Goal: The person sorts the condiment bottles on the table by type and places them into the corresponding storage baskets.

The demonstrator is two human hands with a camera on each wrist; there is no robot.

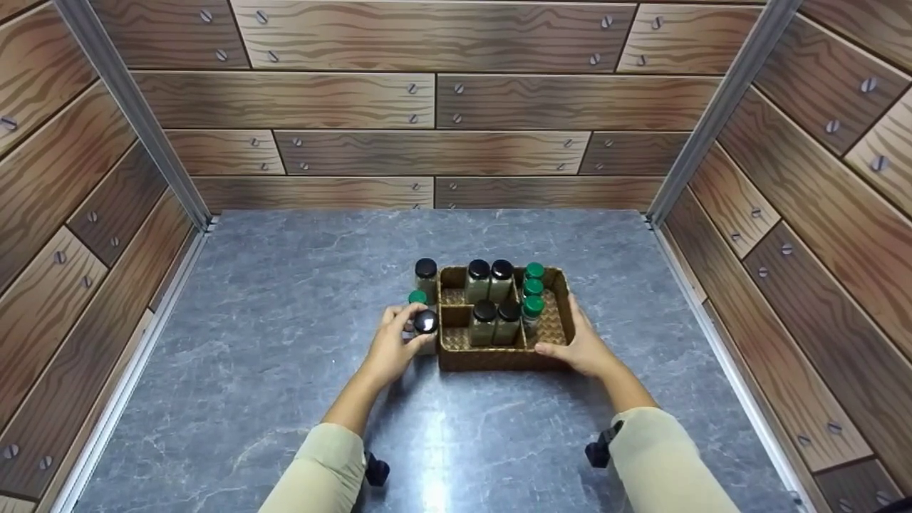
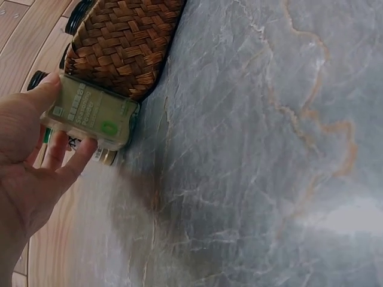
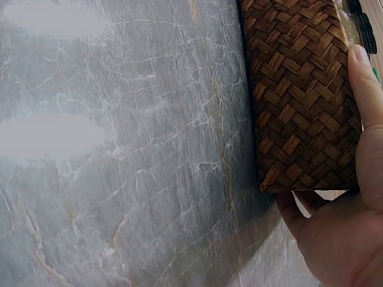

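My left hand (image 1: 388,350) grips a clear seasoning jar (image 2: 90,113) with a black cap, thumb on one side and fingers on the other. That jar stands just outside the left wall of a brown woven basket (image 1: 491,362); its label reads "Seasoning Powder". At the basket's front right corner, my right hand (image 1: 590,349) holds on, with the thumb at the front rim and the fingers along the right wall. Inside the basket are several black-capped jars (image 1: 483,329) in two middle groups, and a row of green-capped jars (image 1: 532,308) beside the divider.
Left of the basket, behind my left hand, stand another black-capped jar (image 1: 426,274) and a green-capped jar (image 1: 417,298). The basket sits on a grey marbled tabletop (image 1: 299,285). Wood-patterned walls (image 1: 356,100) enclose the back and both sides.
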